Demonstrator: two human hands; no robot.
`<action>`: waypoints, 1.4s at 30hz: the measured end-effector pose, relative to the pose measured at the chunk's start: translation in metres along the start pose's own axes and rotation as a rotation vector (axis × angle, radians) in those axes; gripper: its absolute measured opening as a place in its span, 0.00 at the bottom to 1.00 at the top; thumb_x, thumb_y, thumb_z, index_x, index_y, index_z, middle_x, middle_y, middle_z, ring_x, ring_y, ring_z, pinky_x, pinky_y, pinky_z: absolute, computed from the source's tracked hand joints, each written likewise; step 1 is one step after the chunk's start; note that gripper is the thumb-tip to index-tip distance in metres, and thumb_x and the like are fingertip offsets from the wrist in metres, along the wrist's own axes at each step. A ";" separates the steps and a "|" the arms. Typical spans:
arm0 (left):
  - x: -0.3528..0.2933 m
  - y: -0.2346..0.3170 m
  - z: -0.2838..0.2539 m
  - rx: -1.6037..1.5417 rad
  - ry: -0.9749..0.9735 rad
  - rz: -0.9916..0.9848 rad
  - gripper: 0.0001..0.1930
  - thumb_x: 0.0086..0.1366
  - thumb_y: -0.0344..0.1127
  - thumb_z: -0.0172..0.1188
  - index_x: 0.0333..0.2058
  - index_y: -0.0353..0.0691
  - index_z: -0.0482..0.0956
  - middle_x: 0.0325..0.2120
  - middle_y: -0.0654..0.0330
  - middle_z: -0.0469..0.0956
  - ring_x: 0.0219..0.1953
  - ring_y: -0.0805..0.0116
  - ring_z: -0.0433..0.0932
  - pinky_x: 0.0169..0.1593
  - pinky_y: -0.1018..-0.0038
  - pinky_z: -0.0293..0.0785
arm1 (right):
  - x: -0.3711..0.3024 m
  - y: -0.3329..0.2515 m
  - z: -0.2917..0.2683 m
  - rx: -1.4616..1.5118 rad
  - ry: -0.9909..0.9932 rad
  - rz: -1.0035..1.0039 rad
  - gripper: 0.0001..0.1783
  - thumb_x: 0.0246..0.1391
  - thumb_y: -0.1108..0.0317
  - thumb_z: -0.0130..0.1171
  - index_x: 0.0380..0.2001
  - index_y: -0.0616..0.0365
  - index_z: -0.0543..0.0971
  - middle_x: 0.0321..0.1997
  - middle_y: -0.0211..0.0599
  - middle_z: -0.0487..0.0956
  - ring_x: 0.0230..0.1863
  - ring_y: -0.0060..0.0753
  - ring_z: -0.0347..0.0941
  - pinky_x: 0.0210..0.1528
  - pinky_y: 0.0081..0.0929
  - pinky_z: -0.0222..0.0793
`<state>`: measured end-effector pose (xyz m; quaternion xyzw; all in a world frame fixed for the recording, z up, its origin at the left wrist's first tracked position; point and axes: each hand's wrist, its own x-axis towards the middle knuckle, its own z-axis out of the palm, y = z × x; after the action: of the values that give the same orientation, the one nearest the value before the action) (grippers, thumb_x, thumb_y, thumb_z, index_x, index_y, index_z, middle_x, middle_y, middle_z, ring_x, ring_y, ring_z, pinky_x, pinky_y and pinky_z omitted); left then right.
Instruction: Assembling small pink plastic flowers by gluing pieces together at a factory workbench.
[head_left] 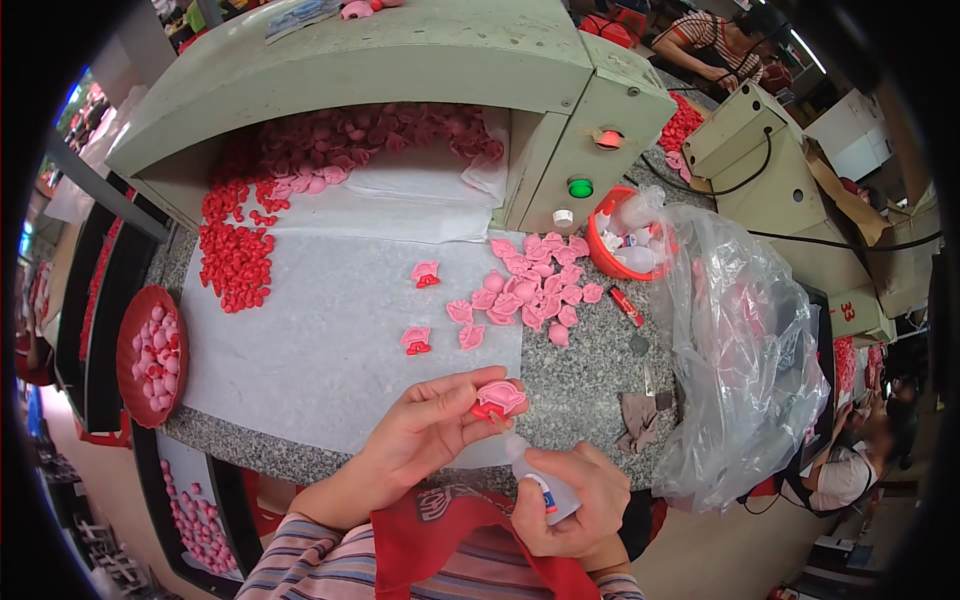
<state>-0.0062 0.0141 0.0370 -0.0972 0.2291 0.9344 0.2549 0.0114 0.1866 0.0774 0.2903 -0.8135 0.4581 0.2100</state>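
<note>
My left hand (425, 425) is closed, pinching a pink shell-like plastic piece (503, 396) with a red bow-shaped part (486, 410) against its lower edge. Wrapped in my right hand (578, 500) is a small translucent squeeze bottle (560, 494), tilted so its tip sits just below the pink piece; whether they touch I cannot tell. On the white paper (330, 330) beyond lie two pink pieces with red parts at their lower edges, one farther (426, 273) and one nearer (416, 340). To their right is a pile of loose pink pieces (525, 285).
A pale green machine (400, 60) with an arched opening stands behind, pink pieces heaped inside. Red bow-shaped parts (235, 265) lie at left near a red basket (130, 350). At right are an orange bowl of bottles (603, 250), a red tube (627, 307), clear plastic bag (735, 370) and brown rag (638, 420).
</note>
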 end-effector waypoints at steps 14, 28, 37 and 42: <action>-0.001 -0.002 -0.001 0.008 0.024 -0.027 0.20 0.62 0.35 0.51 0.51 0.30 0.66 0.46 0.51 0.72 0.48 0.62 0.72 0.54 0.67 0.66 | 0.001 -0.001 0.001 0.001 0.005 -0.013 0.18 0.31 0.78 0.59 0.33 0.65 0.74 0.24 0.36 0.77 0.11 0.25 0.64 0.13 0.18 0.57; -0.001 -0.002 -0.001 -0.002 0.036 -0.039 0.20 0.63 0.35 0.50 0.51 0.30 0.65 0.46 0.51 0.72 0.49 0.62 0.71 0.55 0.67 0.65 | 0.002 0.001 0.001 -0.001 -0.005 -0.021 0.18 0.32 0.77 0.59 0.33 0.64 0.74 0.22 0.35 0.77 0.11 0.24 0.62 0.12 0.18 0.55; -0.002 -0.003 -0.002 0.005 0.046 -0.030 0.22 0.62 0.37 0.51 0.51 0.30 0.65 0.48 0.48 0.69 0.50 0.57 0.70 0.53 0.70 0.67 | 0.002 0.002 -0.001 0.002 0.000 -0.018 0.18 0.31 0.77 0.59 0.33 0.64 0.74 0.22 0.35 0.77 0.11 0.24 0.62 0.12 0.18 0.54; -0.002 -0.003 -0.002 0.015 0.037 -0.024 0.23 0.61 0.36 0.53 0.51 0.30 0.65 0.49 0.47 0.69 0.51 0.56 0.70 0.54 0.69 0.66 | 0.001 0.003 -0.001 0.002 -0.001 -0.021 0.17 0.32 0.77 0.59 0.32 0.65 0.73 0.22 0.36 0.77 0.11 0.24 0.62 0.12 0.18 0.55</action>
<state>-0.0028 0.0150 0.0346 -0.1152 0.2396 0.9275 0.2626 0.0085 0.1881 0.0769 0.2991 -0.8101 0.4566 0.2140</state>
